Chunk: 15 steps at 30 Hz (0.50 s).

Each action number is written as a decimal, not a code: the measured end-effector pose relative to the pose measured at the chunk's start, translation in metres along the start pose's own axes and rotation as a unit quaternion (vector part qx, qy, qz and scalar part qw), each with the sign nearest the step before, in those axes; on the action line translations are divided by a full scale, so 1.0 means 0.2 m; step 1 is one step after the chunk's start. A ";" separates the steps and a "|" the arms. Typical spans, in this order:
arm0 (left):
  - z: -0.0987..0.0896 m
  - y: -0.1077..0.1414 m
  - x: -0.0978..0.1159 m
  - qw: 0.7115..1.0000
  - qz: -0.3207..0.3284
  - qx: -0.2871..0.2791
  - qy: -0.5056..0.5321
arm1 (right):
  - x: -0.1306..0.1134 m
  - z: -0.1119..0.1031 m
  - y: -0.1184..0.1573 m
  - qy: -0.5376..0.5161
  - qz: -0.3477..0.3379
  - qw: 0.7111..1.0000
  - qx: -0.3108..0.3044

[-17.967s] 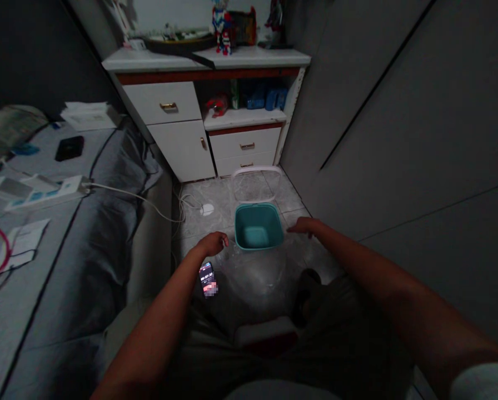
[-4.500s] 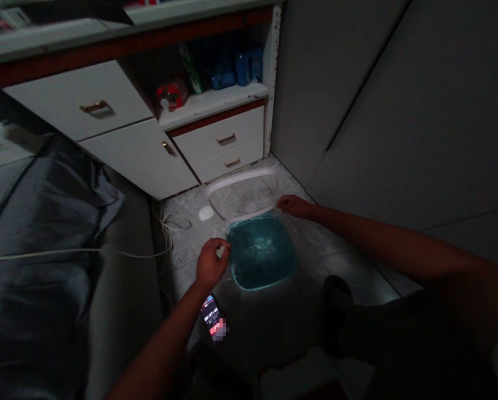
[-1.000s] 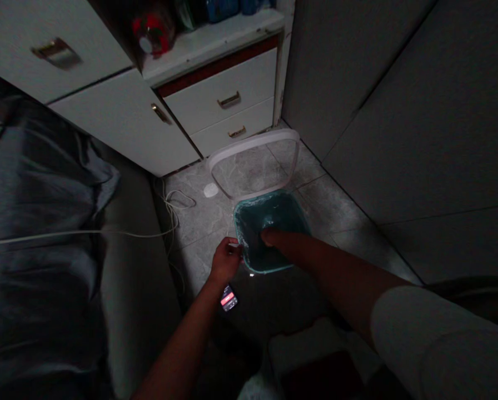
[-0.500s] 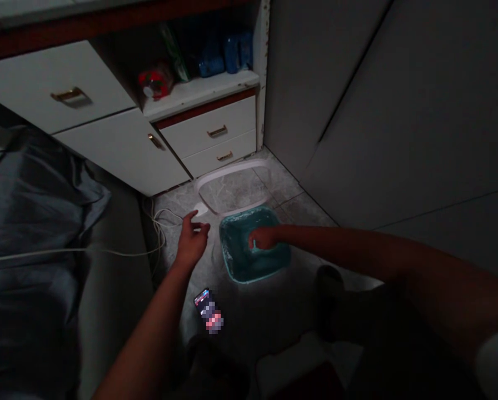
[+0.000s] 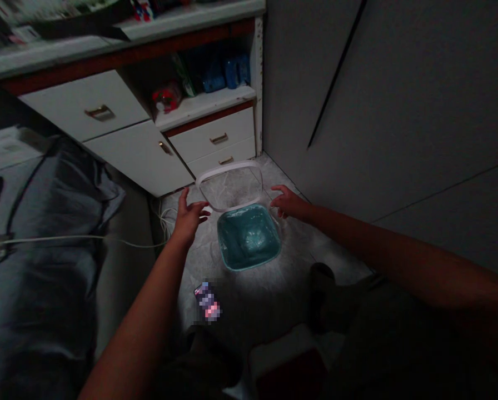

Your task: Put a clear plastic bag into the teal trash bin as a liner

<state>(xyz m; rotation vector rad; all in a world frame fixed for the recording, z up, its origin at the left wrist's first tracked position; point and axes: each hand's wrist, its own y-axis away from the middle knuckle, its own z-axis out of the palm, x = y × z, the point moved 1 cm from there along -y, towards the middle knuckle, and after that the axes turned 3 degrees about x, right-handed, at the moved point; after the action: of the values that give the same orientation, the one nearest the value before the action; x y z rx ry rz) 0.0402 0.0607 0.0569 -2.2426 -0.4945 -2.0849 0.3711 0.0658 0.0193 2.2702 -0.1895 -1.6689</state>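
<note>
A teal square plastic basin or bin [image 5: 249,236] stands on the floor, wet or shiny on its inner walls. Just behind it is a white rounded-square ring [image 5: 230,169], its near side close to the bin's far edge. My left hand [image 5: 188,218] hovers left of both, thumb and fingers apart, nothing in it. To the right of the ring and above the bin's right corner, my right hand [image 5: 290,203] is held with its fingers spread and holds nothing. Neither hand visibly touches the bin.
A phone [image 5: 207,301] with a lit screen lies on the tiles. White cabinets [image 5: 140,155] stand behind, with red and blue items on an open shelf [image 5: 207,103]. A pale cable [image 5: 119,240] runs from the dark-covered bed or seat at left. Grey panels [image 5: 382,111] close the right side.
My right hand has come out of the bin and moved up and right, its fingers opening. My left hand has shifted slightly and spread wider. The view has tilted up.
</note>
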 end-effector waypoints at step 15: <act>-0.04 0.18 -0.14 0.994 -0.105 0.033 0.013 | -0.06 0.05 0.05 -0.064 -0.001 0.997 0.047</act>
<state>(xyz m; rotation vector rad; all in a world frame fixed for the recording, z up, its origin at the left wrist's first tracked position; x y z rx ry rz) 0.0413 0.0195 0.0375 -2.2100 -0.8176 -2.1502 0.3589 0.0592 0.0311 2.2307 -0.3024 -1.8449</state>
